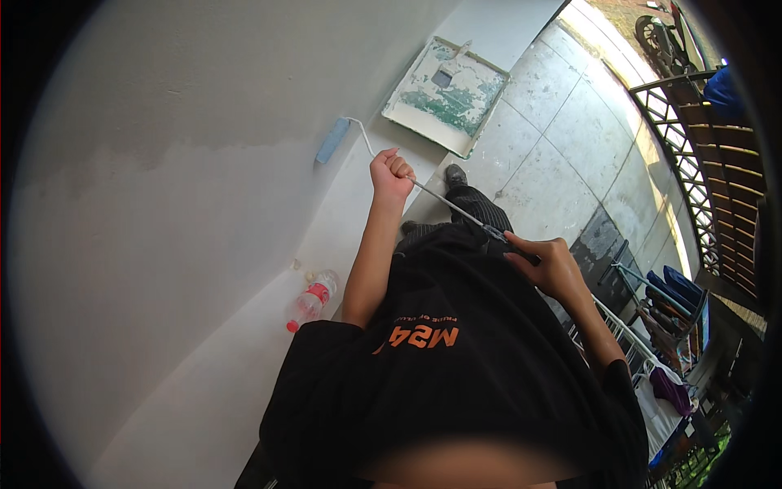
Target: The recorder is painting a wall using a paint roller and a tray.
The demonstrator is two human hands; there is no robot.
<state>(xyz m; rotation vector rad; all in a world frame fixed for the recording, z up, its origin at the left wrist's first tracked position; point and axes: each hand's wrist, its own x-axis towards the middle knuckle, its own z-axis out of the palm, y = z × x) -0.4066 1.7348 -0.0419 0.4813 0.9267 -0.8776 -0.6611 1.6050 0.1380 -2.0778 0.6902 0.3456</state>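
Observation:
A paint roller with a light blue sleeve [332, 141] is against or close to the pale wall [183, 202], whose lower band looks lighter than the part above. My left hand [393, 173] is closed round the roller's thin metal rod. Nearer my waist, my right hand [533, 257] holds the dark handle end of the same roller between thumb and fingers. Beyond my feet, a paint tray [427, 129] coated with white and green paint rests on the white ledge. A flat paintbrush [452, 64] lies in that tray, its bristle end on the painted surface.
A clear plastic bottle [314, 296] with a red cap lies on the ledge by the wall. Grey floor tiles [550, 122] extend to the right. Further right are a metal gate [715, 159], a motorcycle [663, 40] and a white drying rack [629, 333] with cloths.

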